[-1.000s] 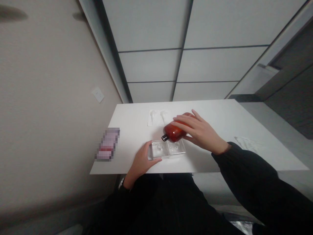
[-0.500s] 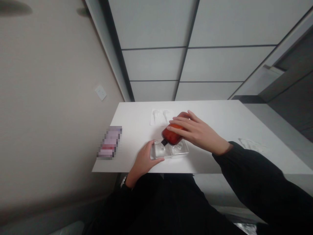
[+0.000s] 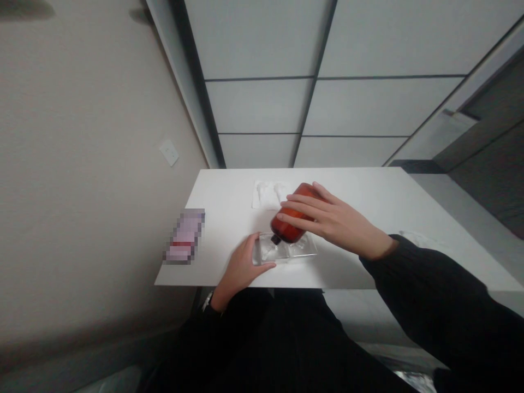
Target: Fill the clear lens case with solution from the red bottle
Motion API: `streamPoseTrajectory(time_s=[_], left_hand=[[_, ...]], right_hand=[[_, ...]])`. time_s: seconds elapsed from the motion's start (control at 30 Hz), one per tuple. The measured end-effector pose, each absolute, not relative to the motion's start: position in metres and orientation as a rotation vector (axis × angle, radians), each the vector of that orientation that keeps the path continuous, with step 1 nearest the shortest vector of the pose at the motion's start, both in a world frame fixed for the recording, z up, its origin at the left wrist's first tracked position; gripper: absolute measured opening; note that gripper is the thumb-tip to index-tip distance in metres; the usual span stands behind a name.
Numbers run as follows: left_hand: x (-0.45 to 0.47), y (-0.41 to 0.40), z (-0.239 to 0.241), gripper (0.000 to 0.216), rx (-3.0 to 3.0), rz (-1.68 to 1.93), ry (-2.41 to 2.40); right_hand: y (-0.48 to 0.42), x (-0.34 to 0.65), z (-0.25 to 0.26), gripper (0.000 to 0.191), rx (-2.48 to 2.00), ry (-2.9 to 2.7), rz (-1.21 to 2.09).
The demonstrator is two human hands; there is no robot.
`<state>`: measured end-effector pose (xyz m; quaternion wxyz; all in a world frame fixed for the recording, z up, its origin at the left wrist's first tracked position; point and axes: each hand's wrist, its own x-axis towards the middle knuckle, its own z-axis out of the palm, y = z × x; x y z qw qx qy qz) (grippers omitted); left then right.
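Note:
My right hand (image 3: 333,221) is wrapped round a red-brown bottle (image 3: 291,222) and tilts it, dark neck down, over a clear plastic tray (image 3: 301,249) with two hollows. The bottle's mouth is just above the tray's left hollow. My left hand (image 3: 241,267) grips the tray's left end, thumb along its near edge, fingers curled over it. Both sit on a white table (image 3: 368,191) near its front edge.
A second white moulded tray (image 3: 266,194) lies behind the bottle. A blurred pink and red packet (image 3: 184,236) rests at the table's left edge. A crumpled clear wrapper (image 3: 413,237) lies to the right. A beige wall with a socket (image 3: 169,152) stands on the left.
My right hand has tipped the bottle steeper and brought its neck down to the clear tray's left hollow. My left hand stays on the tray's end.

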<state>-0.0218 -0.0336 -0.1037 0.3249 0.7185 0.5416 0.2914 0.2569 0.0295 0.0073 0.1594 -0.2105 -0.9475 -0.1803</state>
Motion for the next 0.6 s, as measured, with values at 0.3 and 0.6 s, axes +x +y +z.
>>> streamPoseTrajectory(time_s=[0.3,0.6], left_hand=[[-0.0216,-0.0344,-0.1045,0.073,1.892,0.758,1.429],[-0.0227,-0.033,-0.1071,0.075,1.895,0.765,1.43]], right_hand=[[0.0262,0.2532,0.0112,0.058,-0.619,-2.724,-0.572],[0.0256,0.2547,0.0146,0.056,-0.618,-2.755,-0.574]])
